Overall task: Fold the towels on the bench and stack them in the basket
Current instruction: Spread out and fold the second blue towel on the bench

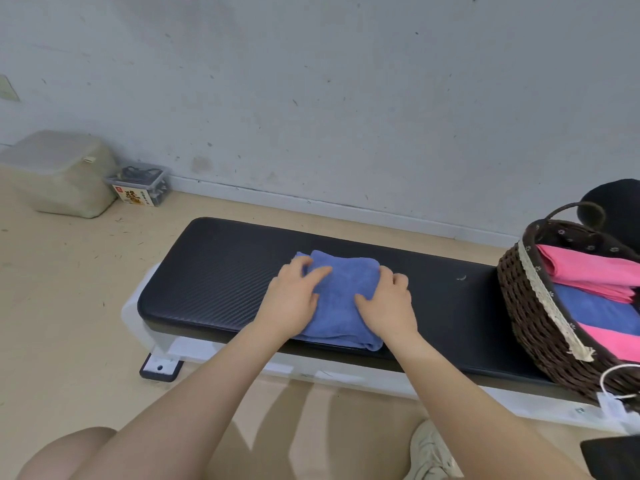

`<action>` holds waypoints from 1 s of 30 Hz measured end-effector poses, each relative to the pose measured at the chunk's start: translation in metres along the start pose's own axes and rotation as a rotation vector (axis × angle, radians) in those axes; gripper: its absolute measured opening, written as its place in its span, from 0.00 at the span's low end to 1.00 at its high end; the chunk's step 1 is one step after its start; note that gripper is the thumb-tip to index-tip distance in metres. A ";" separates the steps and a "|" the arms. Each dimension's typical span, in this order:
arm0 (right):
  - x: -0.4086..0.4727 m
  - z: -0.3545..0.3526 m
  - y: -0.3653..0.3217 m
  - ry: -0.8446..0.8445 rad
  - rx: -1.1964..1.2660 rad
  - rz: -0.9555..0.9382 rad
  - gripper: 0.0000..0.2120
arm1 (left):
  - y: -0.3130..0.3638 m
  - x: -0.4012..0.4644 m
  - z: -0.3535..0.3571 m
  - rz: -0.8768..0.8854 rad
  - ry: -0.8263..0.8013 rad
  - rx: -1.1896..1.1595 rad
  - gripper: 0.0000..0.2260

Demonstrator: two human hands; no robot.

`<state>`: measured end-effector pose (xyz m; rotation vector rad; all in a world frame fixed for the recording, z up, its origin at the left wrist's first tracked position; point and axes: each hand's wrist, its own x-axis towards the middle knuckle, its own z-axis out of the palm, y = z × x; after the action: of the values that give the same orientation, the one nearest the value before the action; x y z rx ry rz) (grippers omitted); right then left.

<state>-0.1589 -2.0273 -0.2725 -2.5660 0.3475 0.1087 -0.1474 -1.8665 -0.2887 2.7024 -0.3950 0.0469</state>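
even, soft indoor light; faint arm shadows on the floor (311,427) below; wide-angle bending at edges; overall slightly soft, compressed detail.

Head camera looks down, close over bench (221,271).

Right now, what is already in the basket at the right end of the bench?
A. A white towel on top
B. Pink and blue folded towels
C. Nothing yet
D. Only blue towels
B: the wicker basket holds a pink towel on top, a blue one under it and more pink below, while both hands rest on the blue towel on the bench.
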 end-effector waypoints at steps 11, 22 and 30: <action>0.003 -0.010 0.019 -0.231 0.483 0.165 0.13 | 0.015 0.002 0.023 0.001 -0.252 0.228 0.34; -0.021 -0.018 -0.031 -0.258 -0.010 -0.343 0.14 | 0.012 0.009 0.016 0.046 -0.246 -0.427 0.17; -0.016 0.009 -0.031 -0.235 -0.471 -0.385 0.26 | -0.024 0.008 -0.008 -0.220 -0.029 -0.626 0.20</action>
<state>-0.1663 -1.9934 -0.2623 -2.9836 -0.2988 0.3833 -0.1324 -1.8444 -0.2897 2.1100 -0.0903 -0.1541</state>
